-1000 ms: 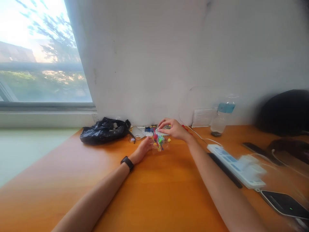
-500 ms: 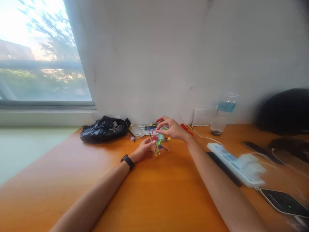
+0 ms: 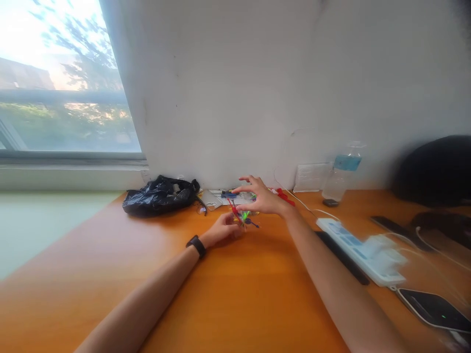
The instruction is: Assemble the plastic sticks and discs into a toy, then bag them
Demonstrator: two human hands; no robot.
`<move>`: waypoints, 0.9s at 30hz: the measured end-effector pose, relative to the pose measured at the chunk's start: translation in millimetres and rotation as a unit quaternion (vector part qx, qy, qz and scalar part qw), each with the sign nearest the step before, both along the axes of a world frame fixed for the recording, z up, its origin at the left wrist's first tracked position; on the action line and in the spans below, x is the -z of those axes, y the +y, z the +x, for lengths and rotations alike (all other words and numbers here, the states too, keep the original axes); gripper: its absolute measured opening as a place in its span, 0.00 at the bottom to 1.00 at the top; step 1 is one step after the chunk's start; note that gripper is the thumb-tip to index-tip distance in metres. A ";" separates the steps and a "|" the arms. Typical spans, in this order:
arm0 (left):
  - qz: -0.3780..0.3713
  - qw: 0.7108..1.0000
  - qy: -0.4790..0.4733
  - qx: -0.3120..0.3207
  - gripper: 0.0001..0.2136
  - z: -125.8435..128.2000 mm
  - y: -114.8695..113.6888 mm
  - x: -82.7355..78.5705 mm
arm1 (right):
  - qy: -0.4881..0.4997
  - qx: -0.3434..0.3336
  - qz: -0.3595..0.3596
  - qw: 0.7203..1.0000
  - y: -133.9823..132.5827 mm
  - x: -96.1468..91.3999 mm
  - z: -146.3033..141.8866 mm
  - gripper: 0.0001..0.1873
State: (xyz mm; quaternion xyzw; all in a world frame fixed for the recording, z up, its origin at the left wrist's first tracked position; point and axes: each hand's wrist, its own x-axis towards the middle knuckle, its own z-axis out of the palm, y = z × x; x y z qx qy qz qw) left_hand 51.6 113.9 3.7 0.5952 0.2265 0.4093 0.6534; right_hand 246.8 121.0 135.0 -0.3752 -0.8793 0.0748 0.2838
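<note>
A small cluster of thin plastic pieces (image 3: pixel 246 215) in red, green, yellow and blue stands low over the wooden table (image 3: pixel 235 284), its spiky ends pointing several ways. My left hand (image 3: pixel 222 229), with a black watch on the wrist, is closed around the cluster's left side; its fingertips are partly hidden. Above and to the right is my right hand (image 3: pixel 259 197), thumb and fingers spread apart. Its thumb tip lies close to the red piece (image 3: pixel 234 210); whether they touch I cannot tell. Nothing is visible in the right hand's grip.
A black plastic bag (image 3: pixel 160 196) lies at the back left by the wall. Small loose items surround a white sheet (image 3: pixel 211 198) behind the hands. To the right are a bottle (image 3: pixel 340 179), a power strip (image 3: pixel 358 250) and a phone (image 3: pixel 434 306).
My right hand's fingers have spread wider, and the thumb has come lower. My left hand has turned slightly and moved a little right, tilting the cluster with it.
</note>
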 end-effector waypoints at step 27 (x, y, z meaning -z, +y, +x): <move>-0.040 0.999 -0.034 0.015 0.24 4.4 -4.6 -4.4 | -0.072 0.013 0.032 0.997 -2.6 1.4 -7.2 0.19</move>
